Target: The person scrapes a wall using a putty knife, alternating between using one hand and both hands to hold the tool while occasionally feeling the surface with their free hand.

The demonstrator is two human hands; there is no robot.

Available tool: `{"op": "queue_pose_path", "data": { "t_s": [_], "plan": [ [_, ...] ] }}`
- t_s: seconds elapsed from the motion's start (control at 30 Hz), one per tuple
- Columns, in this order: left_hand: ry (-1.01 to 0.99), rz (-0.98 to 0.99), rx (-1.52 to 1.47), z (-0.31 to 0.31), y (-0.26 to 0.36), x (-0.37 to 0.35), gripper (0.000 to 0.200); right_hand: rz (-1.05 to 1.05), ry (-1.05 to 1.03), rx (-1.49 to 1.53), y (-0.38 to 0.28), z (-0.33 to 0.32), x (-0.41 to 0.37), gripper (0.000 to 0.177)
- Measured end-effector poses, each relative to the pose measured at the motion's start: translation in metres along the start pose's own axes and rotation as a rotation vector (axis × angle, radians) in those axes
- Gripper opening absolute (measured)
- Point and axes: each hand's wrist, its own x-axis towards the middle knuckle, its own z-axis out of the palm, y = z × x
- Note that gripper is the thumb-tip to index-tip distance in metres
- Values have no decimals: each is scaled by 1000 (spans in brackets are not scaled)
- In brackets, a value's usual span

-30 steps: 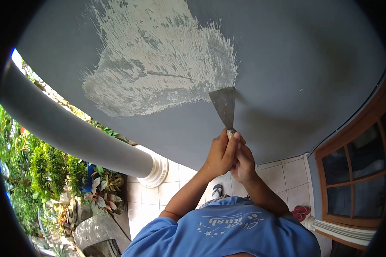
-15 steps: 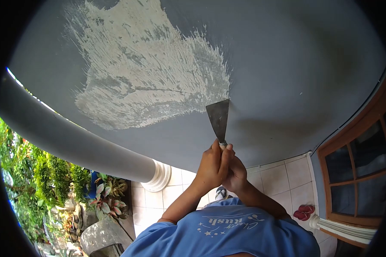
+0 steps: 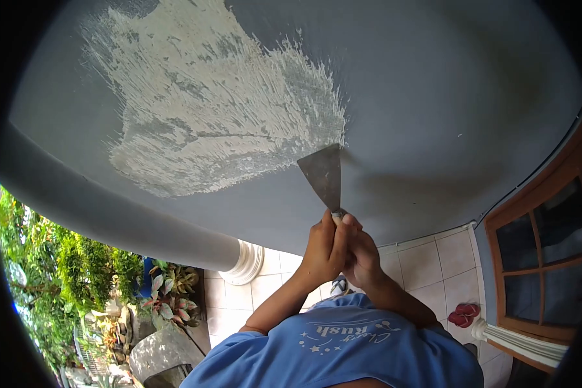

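Note:
A metal scraper (image 3: 323, 176) points up at the grey wall surface (image 3: 407, 110), its wide blade at the lower right edge of a rough, pale scraped patch (image 3: 207, 97). My left hand (image 3: 322, 249) is wrapped round the scraper's handle. Pressed against it from the right, my right hand (image 3: 361, 249) also grips the handle, with its thumb near the base of the blade. Most of the handle is hidden by my fingers.
A round grey column (image 3: 142, 223) with a white base (image 3: 244, 262) stands at the left, beside plants (image 3: 168, 294). A wood-framed window (image 3: 543, 271) is at the right, with red sandals (image 3: 463, 315) on the tiled floor (image 3: 423, 265).
The scraper's blade has shifted slightly left and up and turned a little. Both hands stay on the handle. The view has moved slightly.

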Motion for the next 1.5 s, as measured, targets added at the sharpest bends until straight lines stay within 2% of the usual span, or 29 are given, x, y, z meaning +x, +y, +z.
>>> {"op": "queue_pose_path", "data": {
  "t_s": [0.13, 0.3, 0.4, 0.5, 0.6, 0.67, 0.8, 0.87, 0.93, 1.0, 1.03, 1.07, 1.1, 1.17, 1.27, 1.37, 1.5],
  "plan": [
    [-24, -7, -42, 2, 29, 29, 31, -132, 0, -110, -31, 15, 17, 36],
    [-36, -46, -113, 6, 20, 14, 37, -120, 84, -177, -26, 22, 3, 38],
    [-27, -169, -179, 11, 17, 5, 36, -87, 141, -209, -20, 14, -4, 41],
    [-22, -150, -243, 16, 17, 19, 37, -125, 168, -267, -34, 23, 2, 38],
    [-72, -149, -300, 12, 36, 29, 38, -274, 37, -372, -45, 25, 9, 38],
    [-104, -137, -343, 11, 41, 29, 37, -280, 71, -446, -45, 25, 5, 43],
    [-7, -46, -317, 20, 4, 19, 38, -288, 154, -578, -28, 13, 8, 49],
    [1, -88, -334, 19, 13, 26, 38, -252, 166, -583, -40, 18, 8, 48],
    [-16, -122, -428, 16, 31, 35, 38, -183, 90, -450, -61, 34, 18, 43],
    [-37, -122, -515, 12, 46, 48, 38, -222, 61, -467, -65, 39, 17, 43],
    [-20, -109, -440, 13, 48, 39, 38, -234, 60, -487, -65, 41, 14, 43],
    [37, -70, -446, 19, 45, 29, 38, -230, 85, -532, -62, 43, 2, 43],
    [95, -44, -454, 28, 35, 16, 39, -153, 150, -452, -57, 46, -8, 44],
    [239, 47, -451, 44, 15, 18, 39, -145, 138, -411, -67, 45, 5, 44],
    [32, -133, -369, 11, 71, 43, 37, -125, 101, -348, -75, 55, 5, 42],
    [55, -58, -390, 17, 59, 28, 37, -146, 55, -358, -72, 55, -5, 41],
    [69, -35, -367, 20, 56, 22, 35, -188, 119, -397, -58, 44, -10, 48]
  ]
}}
